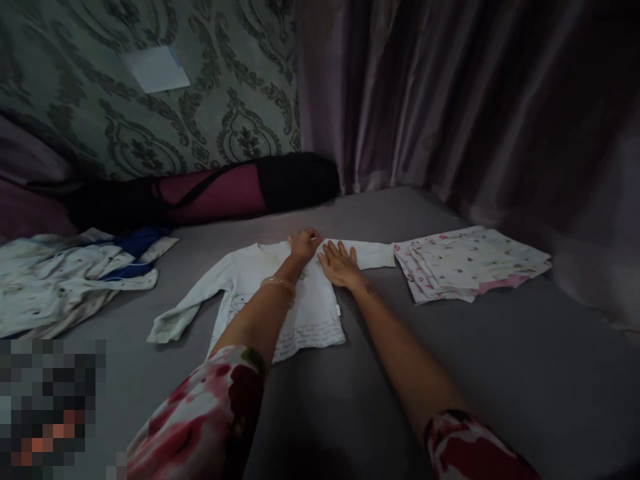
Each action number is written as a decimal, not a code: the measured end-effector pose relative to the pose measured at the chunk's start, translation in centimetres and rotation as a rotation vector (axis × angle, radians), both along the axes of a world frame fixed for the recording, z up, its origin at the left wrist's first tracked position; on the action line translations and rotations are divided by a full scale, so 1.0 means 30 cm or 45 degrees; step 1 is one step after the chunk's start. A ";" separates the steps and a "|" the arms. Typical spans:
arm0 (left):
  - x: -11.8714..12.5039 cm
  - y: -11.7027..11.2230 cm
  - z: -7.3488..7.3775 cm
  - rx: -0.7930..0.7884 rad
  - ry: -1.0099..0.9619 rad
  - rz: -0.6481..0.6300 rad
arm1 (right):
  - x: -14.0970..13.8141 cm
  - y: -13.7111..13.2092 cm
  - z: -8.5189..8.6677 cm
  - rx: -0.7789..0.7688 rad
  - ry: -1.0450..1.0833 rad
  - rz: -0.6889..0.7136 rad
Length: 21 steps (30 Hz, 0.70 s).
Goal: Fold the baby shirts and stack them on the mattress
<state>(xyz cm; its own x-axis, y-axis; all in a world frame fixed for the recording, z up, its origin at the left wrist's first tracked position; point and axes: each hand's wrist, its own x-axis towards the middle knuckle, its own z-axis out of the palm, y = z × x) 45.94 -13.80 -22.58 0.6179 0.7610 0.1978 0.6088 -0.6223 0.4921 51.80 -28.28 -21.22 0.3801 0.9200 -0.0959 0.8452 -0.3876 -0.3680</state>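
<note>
A white long-sleeved children's shirt [313, 310] lies spread on the grey sheet, with small print along its hem and sleeves out to both sides. My left hand [303, 245] is at the shirt's neck and shoulder, its fingers bent together and seemingly pinching the cloth there. Beside it, my right hand [340, 265] rests flat on the shirt near the base of the right-hand sleeve, fingers spread. That sleeve's cuff reaches the edge of a stack of folded patterned clothes [450, 260]. The other sleeve slants down to the left. My left forearm hides part of the shirt's front.
A loose heap of clothes [65, 280], white and blue, lies at the left. Along the patterned wall stretches a long black and maroon bag [215, 193]. Purple curtains [400, 100] hang at the back right. The sheet [390, 433] runs under everything. Pixelation covers the lower left corner.
</note>
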 end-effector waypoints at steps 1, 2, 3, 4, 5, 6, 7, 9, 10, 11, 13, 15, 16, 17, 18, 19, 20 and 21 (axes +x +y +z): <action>-0.002 -0.002 -0.008 0.027 -0.008 0.017 | 0.009 -0.006 0.007 -0.027 0.005 -0.031; -0.004 -0.003 -0.013 0.052 -0.011 0.037 | 0.019 -0.012 0.013 -0.059 0.008 -0.072; -0.006 -0.005 -0.017 0.073 -0.012 0.052 | 0.031 -0.020 0.018 -0.093 0.009 -0.123; -0.008 -0.005 -0.019 0.090 -0.016 0.062 | 0.045 -0.029 0.021 -0.127 0.006 -0.183; -0.009 -0.005 -0.019 0.100 -0.020 0.066 | 0.059 -0.038 0.023 -0.156 -0.003 -0.245; -0.008 -0.005 -0.018 0.101 -0.022 0.062 | 0.073 -0.047 0.023 -0.179 -0.018 -0.304; -0.006 -0.003 -0.017 0.094 -0.024 0.060 | 0.085 -0.055 0.021 -0.194 -0.038 -0.355; 0.001 0.001 -0.009 0.046 -0.028 0.074 | 0.101 -0.067 0.017 -0.201 -0.082 -0.429; 0.004 0.005 -0.002 -0.001 -0.036 0.081 | 0.105 -0.071 0.015 -0.199 -0.100 -0.456; 0.003 0.009 0.006 -0.066 -0.053 0.071 | 0.107 -0.073 0.014 -0.196 -0.111 -0.478; -0.020 0.022 0.031 -0.243 -0.113 0.016 | 0.106 -0.075 0.012 -0.193 -0.120 -0.510; -0.085 0.039 0.065 -0.412 -0.195 -0.052 | 0.106 -0.076 0.013 -0.191 -0.118 -0.516; -0.137 0.048 0.083 -0.461 -0.230 -0.075 | 0.106 -0.077 0.014 -0.189 -0.114 -0.514; -0.200 0.057 0.101 -0.479 -0.259 -0.079 | 0.107 -0.078 0.016 -0.182 -0.112 -0.514; -0.273 0.065 0.119 -0.467 -0.270 -0.077 | 0.107 -0.078 0.018 -0.172 -0.112 -0.514; -0.353 0.070 0.135 -0.438 -0.268 -0.053 | 0.106 -0.077 0.021 -0.156 -0.117 -0.513; -0.436 0.074 0.149 -0.396 -0.262 0.003 | 0.103 -0.074 0.026 -0.132 -0.128 -0.505; -0.519 0.075 0.161 -0.372 -0.247 0.069 | 0.098 -0.067 0.031 -0.102 -0.144 -0.476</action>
